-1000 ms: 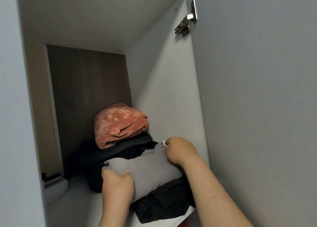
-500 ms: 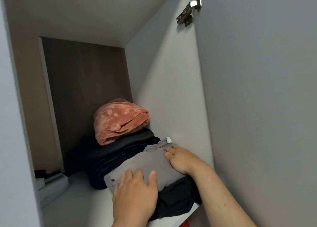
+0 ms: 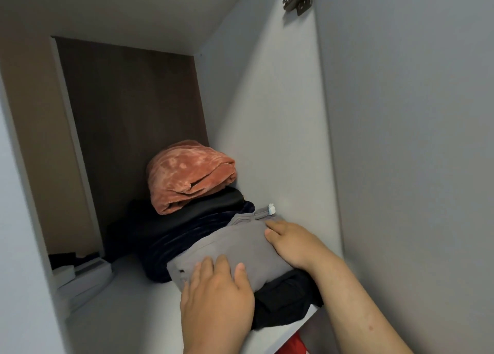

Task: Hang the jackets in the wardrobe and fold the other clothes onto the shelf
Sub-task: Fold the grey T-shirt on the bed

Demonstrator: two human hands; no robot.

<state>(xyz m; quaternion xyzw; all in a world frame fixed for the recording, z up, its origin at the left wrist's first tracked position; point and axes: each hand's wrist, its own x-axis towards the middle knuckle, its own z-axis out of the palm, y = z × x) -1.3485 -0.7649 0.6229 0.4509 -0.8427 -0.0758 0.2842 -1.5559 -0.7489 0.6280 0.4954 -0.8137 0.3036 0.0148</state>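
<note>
A folded grey garment (image 3: 235, 246) lies on top of a folded black garment (image 3: 283, 300) at the front right of the white wardrobe shelf (image 3: 128, 308). My left hand (image 3: 216, 300) lies flat on the grey garment's near end, fingers straight. My right hand (image 3: 291, 242) presses its right side with extended fingers, close to the wardrobe's side wall. Behind them a folded pink velvety garment (image 3: 189, 174) sits on a stack of dark folded clothes (image 3: 171, 230).
The open wardrobe door (image 3: 414, 139) stands close on the right, its metal hinge (image 3: 299, 0) at the top. White boxes (image 3: 80, 279) sit at the shelf's back left. Something red (image 3: 296, 344) shows below the shelf's front edge.
My left hand let go of the grey garment's near end and now lies flat on top of it. My right hand uncurled and presses the garment's right side.
</note>
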